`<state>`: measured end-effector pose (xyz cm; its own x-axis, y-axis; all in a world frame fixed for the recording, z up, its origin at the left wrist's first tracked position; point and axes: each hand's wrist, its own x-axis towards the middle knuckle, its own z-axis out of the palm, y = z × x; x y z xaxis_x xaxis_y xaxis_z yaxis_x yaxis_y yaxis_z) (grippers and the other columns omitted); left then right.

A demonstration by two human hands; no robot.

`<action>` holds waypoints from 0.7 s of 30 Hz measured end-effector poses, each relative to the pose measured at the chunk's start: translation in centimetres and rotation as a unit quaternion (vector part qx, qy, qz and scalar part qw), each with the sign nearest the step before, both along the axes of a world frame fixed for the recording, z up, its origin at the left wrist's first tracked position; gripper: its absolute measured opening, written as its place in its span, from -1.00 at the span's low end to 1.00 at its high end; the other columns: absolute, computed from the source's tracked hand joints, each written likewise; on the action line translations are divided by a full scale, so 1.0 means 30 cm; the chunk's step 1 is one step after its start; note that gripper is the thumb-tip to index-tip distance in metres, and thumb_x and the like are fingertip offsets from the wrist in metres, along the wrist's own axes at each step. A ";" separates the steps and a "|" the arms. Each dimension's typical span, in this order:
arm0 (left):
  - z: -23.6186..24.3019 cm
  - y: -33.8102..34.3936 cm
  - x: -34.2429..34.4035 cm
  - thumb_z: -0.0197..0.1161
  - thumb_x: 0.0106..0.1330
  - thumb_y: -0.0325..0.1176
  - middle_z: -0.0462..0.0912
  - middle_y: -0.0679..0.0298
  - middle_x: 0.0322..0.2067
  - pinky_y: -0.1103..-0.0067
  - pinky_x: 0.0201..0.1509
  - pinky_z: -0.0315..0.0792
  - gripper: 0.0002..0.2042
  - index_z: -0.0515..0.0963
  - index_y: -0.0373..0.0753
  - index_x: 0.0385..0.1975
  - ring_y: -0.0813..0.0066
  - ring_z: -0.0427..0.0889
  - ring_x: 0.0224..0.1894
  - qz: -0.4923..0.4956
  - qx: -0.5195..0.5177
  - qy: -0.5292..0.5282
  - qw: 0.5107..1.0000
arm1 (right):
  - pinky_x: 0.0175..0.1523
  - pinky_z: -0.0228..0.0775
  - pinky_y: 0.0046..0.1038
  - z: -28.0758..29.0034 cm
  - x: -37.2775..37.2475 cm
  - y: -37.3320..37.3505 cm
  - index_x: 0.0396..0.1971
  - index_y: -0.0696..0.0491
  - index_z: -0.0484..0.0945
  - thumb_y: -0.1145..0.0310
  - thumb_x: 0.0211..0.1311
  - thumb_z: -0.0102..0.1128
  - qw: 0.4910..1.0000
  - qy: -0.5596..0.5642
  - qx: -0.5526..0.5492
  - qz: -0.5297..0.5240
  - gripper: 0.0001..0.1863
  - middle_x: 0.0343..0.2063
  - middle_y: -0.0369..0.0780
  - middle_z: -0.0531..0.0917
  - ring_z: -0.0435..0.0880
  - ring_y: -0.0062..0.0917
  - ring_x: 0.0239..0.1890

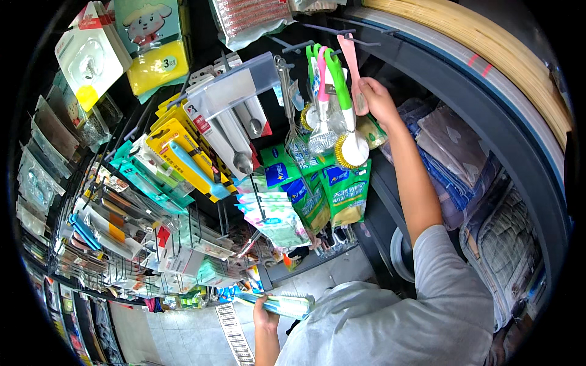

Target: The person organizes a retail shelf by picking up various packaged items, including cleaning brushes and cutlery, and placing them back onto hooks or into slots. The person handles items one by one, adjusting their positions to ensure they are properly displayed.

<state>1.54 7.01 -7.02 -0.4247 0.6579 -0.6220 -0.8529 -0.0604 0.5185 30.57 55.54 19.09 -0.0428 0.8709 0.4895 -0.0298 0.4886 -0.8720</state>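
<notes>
My left hand (264,315), low in the view, is closed around a blue-and-white brush (290,305) with pale bristles, held out level. Beside that hand a long white printed paper strip (234,332) hangs down over the floor; whether the hand holds it I cannot tell. Stretched up to the rack, my right hand (379,102) pinches the lower part of a pink long-handled utensil (351,67) at a hook's end. Just left of it hang dish brushes with green and pink handles (339,79), one with a round yellow-bristled head (352,150), and a wire whisk (292,134).
Green packets (347,194) hang beneath the brushes. Carded spoons (226,131) and a yellow-carded blue tool (190,160) crowd the hooks to the left. Metal hooks (360,38) jut out above. Folded textiles (455,152) fill the dark shelf at right. Grey tiles (342,268) lie below.
</notes>
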 end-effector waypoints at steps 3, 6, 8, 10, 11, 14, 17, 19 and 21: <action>0.018 0.048 0.025 0.17 0.13 -0.48 0.54 0.15 -0.34 0.37 -0.01 0.43 -0.83 0.42 -0.31 -0.28 0.29 0.53 -0.22 -0.002 -0.037 0.024 0.999 | -0.04 0.36 -0.56 -0.058 0.030 0.008 -0.09 0.20 0.50 0.27 0.33 0.07 0.992 0.006 0.084 -0.096 -0.68 -0.24 -0.23 0.62 0.55 -0.59 -0.18; 0.083 0.085 0.055 0.19 0.12 -0.49 0.56 0.14 -0.37 0.41 -0.07 0.43 -0.82 0.43 -0.33 -0.28 0.31 0.53 -0.25 -0.028 -0.029 0.100 0.994 | -0.03 0.36 -0.54 -0.065 0.019 -0.253 -0.13 0.19 0.50 0.34 0.31 0.08 0.969 0.076 0.141 -0.189 -0.75 -0.27 -0.22 0.61 0.54 -0.58 -0.20; 0.145 0.124 0.081 0.19 0.12 -0.51 0.57 0.13 -0.36 0.42 -0.11 0.44 -0.82 0.43 -0.34 -0.28 0.32 0.54 -0.28 -0.039 -0.033 0.131 0.990 | -0.19 0.35 -0.60 -0.138 0.010 -0.513 -0.36 0.10 0.45 0.50 0.23 0.01 0.985 0.145 0.071 -0.062 -0.96 -0.44 -0.31 0.53 0.49 -0.67 -0.34; 0.287 0.199 0.151 0.20 0.11 -0.53 0.57 0.12 -0.36 0.45 -0.13 0.46 -0.81 0.42 -0.33 -0.28 0.33 0.55 -0.31 -0.069 -0.004 0.174 0.982 | -0.34 0.35 -0.61 -0.279 -0.067 -0.728 -0.40 0.06 0.45 0.48 0.18 0.11 0.994 0.088 -0.015 0.057 -0.97 -0.47 -0.32 0.51 0.48 -0.71 -0.43; 0.335 0.229 0.178 0.21 0.11 -0.54 0.57 0.12 -0.35 0.46 -0.13 0.47 -0.81 0.42 -0.32 -0.28 0.34 0.56 -0.31 -0.087 0.015 0.199 0.976 | -0.34 0.41 -0.56 -0.310 -0.088 -0.824 -0.35 0.08 0.48 0.42 0.17 0.19 0.956 -0.024 -0.182 0.228 -0.90 -0.43 -0.25 0.56 0.54 -0.66 -0.48; 0.352 0.294 0.207 0.22 0.10 -0.56 0.58 0.20 -0.33 0.50 -0.11 0.46 -0.75 0.44 -0.32 -0.20 0.42 0.56 -0.27 -0.162 0.046 0.285 0.944 | -0.31 0.45 -0.32 -0.479 -0.187 -1.008 -0.14 0.08 0.46 0.10 0.23 0.17 0.888 -0.303 -0.022 0.345 -0.63 -0.40 -0.13 0.64 0.65 -0.29 -0.40; 0.360 0.334 0.235 0.20 0.13 -0.55 0.57 0.25 -0.26 0.54 -0.11 0.44 -0.71 0.44 -0.34 -0.12 0.48 0.55 -0.24 -0.174 0.060 0.348 0.919 | -0.37 0.41 -0.24 -0.499 -0.200 -1.028 -0.16 0.02 0.48 0.04 0.25 0.11 0.866 -0.364 -0.026 0.343 -0.63 -0.48 -0.04 0.62 0.63 -0.13 -0.44; 0.351 0.344 0.249 0.18 0.15 -0.55 0.56 0.24 -0.24 0.55 -0.11 0.44 -0.72 0.45 -0.34 -0.11 0.48 0.55 -0.23 -0.178 0.057 0.348 0.919 | -0.43 0.36 -0.19 -0.515 -0.189 -1.018 -0.31 0.02 0.54 0.07 0.25 0.10 0.898 -0.308 -0.075 0.304 -0.70 -0.59 -0.06 0.58 0.62 -0.14 -0.51; 0.337 0.343 0.258 0.13 0.17 -0.55 0.56 0.23 -0.34 0.55 -0.20 0.47 -0.79 0.48 -0.33 -0.18 0.50 0.52 -0.35 -0.178 0.090 0.279 0.939 | -0.46 0.34 -0.21 -0.499 -0.154 -0.989 -0.40 0.04 0.54 0.10 0.26 0.09 0.909 -0.312 -0.027 0.275 -0.70 -0.63 -0.07 0.56 0.60 -0.17 -0.55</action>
